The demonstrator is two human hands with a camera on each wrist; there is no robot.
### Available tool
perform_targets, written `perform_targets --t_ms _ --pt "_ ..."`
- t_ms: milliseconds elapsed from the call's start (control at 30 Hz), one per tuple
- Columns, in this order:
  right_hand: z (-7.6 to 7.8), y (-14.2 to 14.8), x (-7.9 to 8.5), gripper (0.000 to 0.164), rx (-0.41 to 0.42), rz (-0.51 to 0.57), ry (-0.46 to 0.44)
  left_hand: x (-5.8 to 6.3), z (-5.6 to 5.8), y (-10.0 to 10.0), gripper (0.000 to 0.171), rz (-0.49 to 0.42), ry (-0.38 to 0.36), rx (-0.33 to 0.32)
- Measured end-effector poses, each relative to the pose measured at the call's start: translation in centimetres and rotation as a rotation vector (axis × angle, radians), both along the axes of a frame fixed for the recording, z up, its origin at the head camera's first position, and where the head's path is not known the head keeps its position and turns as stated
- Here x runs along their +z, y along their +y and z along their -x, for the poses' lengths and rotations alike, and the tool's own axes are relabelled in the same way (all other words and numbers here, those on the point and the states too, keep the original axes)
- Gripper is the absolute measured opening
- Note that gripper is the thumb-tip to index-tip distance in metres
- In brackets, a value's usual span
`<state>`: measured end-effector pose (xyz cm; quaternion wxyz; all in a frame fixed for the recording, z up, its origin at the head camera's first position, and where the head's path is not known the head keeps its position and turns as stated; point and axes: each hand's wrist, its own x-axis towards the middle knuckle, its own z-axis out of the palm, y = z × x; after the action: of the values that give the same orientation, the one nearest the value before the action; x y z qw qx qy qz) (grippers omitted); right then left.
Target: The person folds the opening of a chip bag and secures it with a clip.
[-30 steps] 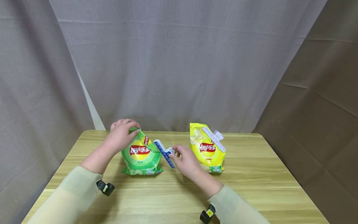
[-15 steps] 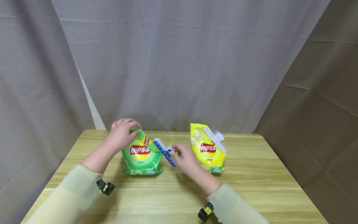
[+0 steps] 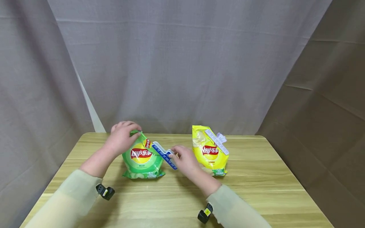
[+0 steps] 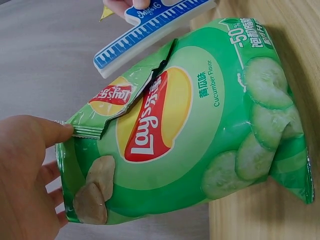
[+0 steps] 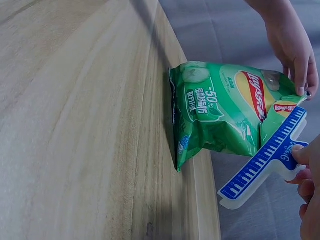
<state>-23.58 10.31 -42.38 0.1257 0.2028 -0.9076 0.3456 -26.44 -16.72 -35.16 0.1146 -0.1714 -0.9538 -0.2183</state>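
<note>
A green chip bag (image 3: 141, 163) stands upright on the table, its top corner folded down across the front. My left hand (image 3: 122, 139) grips the bag's upper left, with the thumb pressing the fold's end in the left wrist view and the fingers behind. My right hand (image 3: 186, 160) pinches the handle of a blue and white bag clip (image 3: 164, 155) printed with piano keys. In the right wrist view the clip (image 5: 267, 155) lies slantwise along the folded edge of the bag (image 5: 225, 107), overlapping it.
A yellow chip bag (image 3: 210, 160) stands on the wooden table (image 3: 256, 183) to the right, just beyond my right hand. A pale lilac clip (image 3: 217, 142) sits slanted across its folded corner. Grey curtain (image 3: 182, 63) hangs behind the table.
My right hand has brought the clip slightly left, closer to the green bag's folded edge. The left hand keeps its hold on the bag.
</note>
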Motion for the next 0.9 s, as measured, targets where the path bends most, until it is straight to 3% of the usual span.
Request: perform_targets --t_ms 433,900 --pt "0.5 -0.8 0.0 0.013 -0.023 -0.024 -0.030 0.1 -0.2 -0.1 0.026 -0.003 -0.001 -0.007" --pt "1.0 -1.5 0.2 0.014 -0.008 -0.062 -0.005 0.3 -0.2 -0.1 0.025 -0.008 -0.016 -0.012"
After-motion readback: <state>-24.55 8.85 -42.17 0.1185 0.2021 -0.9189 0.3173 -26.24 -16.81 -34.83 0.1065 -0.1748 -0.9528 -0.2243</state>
